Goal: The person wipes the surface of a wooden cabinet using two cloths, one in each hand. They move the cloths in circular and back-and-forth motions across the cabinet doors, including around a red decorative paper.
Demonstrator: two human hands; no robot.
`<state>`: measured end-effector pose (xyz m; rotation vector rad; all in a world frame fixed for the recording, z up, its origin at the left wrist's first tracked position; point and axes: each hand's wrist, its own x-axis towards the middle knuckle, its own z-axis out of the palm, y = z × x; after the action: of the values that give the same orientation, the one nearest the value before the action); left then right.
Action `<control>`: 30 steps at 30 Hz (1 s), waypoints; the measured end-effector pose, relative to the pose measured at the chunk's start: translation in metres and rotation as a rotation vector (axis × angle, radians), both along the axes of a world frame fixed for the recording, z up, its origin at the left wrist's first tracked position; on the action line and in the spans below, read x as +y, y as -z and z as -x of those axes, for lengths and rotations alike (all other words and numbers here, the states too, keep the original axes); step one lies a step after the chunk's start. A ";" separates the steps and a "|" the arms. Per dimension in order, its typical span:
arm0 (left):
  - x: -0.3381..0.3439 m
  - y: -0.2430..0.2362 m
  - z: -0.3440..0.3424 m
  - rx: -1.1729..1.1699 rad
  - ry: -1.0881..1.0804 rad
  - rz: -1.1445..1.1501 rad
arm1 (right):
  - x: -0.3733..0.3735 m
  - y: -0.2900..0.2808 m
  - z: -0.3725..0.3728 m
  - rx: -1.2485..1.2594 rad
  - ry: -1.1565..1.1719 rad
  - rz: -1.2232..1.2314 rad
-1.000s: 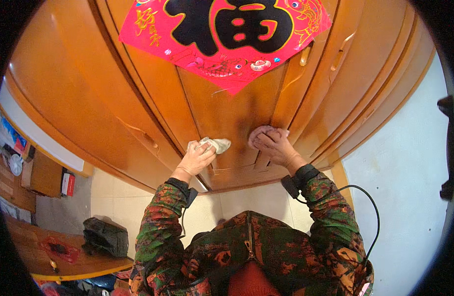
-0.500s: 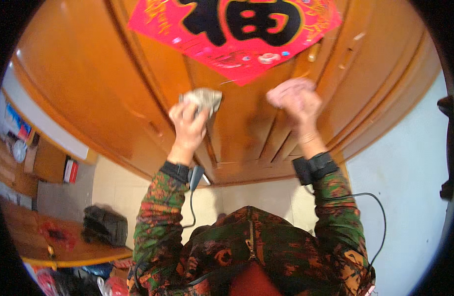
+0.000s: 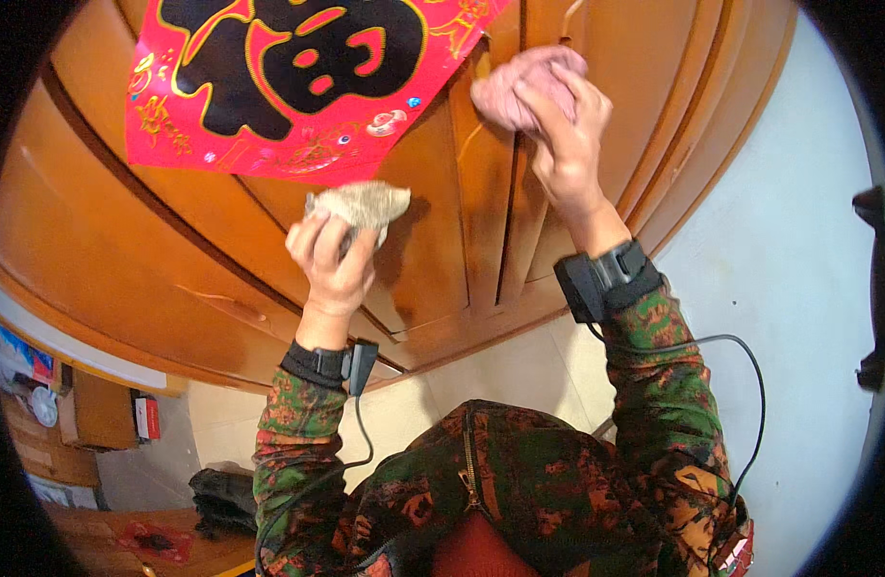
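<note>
1. Both arms are stretched forward from the body, and the 2 hands are held well apart.
2. The left hand (image 3: 335,269) is placed lower in the view; its fingers (image 3: 329,240) are bent and pressed together in a grip.
3. The left forearm (image 3: 296,413) is angled slightly inward.
4. The right hand (image 3: 569,163) is extended farther, with its fingers (image 3: 544,115) curled in a grip.
5. The right forearm (image 3: 659,361) is tilted inward, and the bare right wrist (image 3: 596,226) is exposed.
</note>
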<state>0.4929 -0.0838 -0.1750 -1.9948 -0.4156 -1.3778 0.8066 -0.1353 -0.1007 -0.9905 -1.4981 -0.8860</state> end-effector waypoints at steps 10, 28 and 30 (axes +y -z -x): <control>-0.001 0.115 -0.025 0.390 -0.073 0.244 | -0.024 0.213 0.004 0.033 -0.058 0.559; 0.012 0.012 -0.092 0.136 -0.029 0.071 | 0.011 0.121 -0.005 0.497 -0.493 0.252; 0.005 0.039 -0.090 0.227 -0.037 0.135 | -0.004 0.176 -0.003 0.368 -0.378 0.327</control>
<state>0.5832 -0.0790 -0.2143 -2.2133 -0.4487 -1.1107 0.8097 -0.1393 -0.2770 -0.9933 -1.4653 -0.1783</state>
